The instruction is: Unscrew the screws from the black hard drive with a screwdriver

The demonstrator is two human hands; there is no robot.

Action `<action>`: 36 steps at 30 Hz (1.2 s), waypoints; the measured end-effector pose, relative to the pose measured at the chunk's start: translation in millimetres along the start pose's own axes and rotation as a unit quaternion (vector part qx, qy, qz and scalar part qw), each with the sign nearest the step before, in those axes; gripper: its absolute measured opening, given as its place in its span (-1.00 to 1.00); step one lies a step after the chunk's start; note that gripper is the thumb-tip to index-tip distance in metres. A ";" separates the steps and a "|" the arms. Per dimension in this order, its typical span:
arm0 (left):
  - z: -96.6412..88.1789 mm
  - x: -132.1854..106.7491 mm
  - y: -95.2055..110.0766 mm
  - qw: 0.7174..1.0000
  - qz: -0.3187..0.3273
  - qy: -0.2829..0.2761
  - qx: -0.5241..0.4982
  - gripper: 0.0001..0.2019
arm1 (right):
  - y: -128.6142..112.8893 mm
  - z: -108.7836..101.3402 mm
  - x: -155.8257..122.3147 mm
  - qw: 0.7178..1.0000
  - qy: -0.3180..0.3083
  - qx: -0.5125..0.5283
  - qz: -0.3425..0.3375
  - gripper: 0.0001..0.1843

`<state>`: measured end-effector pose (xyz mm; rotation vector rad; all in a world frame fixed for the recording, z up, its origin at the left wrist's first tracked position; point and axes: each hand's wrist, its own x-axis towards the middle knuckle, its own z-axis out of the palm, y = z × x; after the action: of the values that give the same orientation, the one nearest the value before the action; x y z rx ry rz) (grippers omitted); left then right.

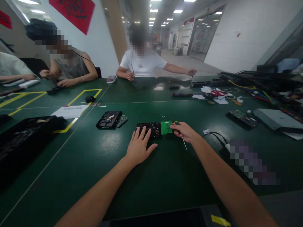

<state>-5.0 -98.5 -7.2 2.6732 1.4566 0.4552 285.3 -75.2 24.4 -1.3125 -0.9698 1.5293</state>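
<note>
A black hard drive [151, 129] lies flat on the green table [165, 176] in front of me, with a green circuit board [166, 127] at its right end. My left hand [139, 147] rests flat, fingers spread, on the drive's near left edge. My right hand [184, 131] holds a thin screwdriver [184, 143], its shaft pointing back toward me, and its fingertips touch the board's right edge.
Another black drive and loose board [111, 119] lie to the left. A black tray [23, 138] sits at far left, cables and devices [241, 118] at right. Two people sit across the table, a third person's arm at far left. Yellow tape lines mark the table.
</note>
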 end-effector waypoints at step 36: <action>5.0 27.7 6.1 0.995 0.026 0.032 -0.087 -0.34 | 19.1 -14.8 -4.8 0.998 -0.001 0.053 -0.035 -0.46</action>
<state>15.5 -78.4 -4.5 2.5865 1.2981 0.6444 297.8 -85.5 5.8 -1.1911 -0.9139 1.5073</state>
